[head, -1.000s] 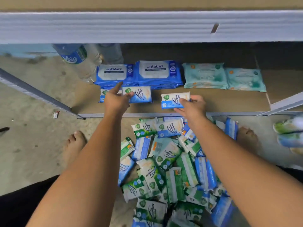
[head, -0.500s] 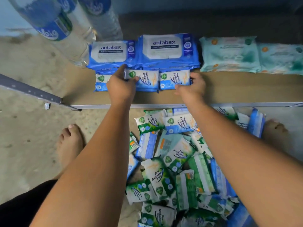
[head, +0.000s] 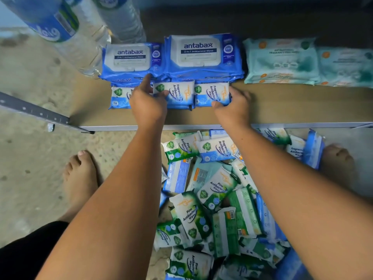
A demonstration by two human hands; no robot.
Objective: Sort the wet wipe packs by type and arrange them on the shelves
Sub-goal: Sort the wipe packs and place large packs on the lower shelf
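Note:
On the low brown shelf (head: 292, 106) three small blue fragrance-free wipe packs lie in a row in front of the big blue antabax packs (head: 203, 53). My left hand (head: 148, 102) grips the middle small pack (head: 175, 92). My right hand (head: 234, 107) grips the right small pack (head: 212, 93) by its right edge. A third small blue pack (head: 120, 98) lies at the left, half hidden by my left hand. Pale teal wipe packs (head: 280, 61) are stacked at the shelf's right. On the floor below lies a heap of several green pine packs (head: 189, 213) and blue packs (head: 216, 149).
Large water bottles (head: 60, 23) stand at the shelf's back left. A grey metal shelf rail (head: 34, 111) runs along the left, and the shelf's metal front edge (head: 302, 125) crosses the view. My bare feet (head: 80, 178) rest on the concrete floor on both sides of the heap.
Both hands have carried their small blue packs forward onto the shelf and set them side by side against the antabax packs. The view has moved closer and lower.

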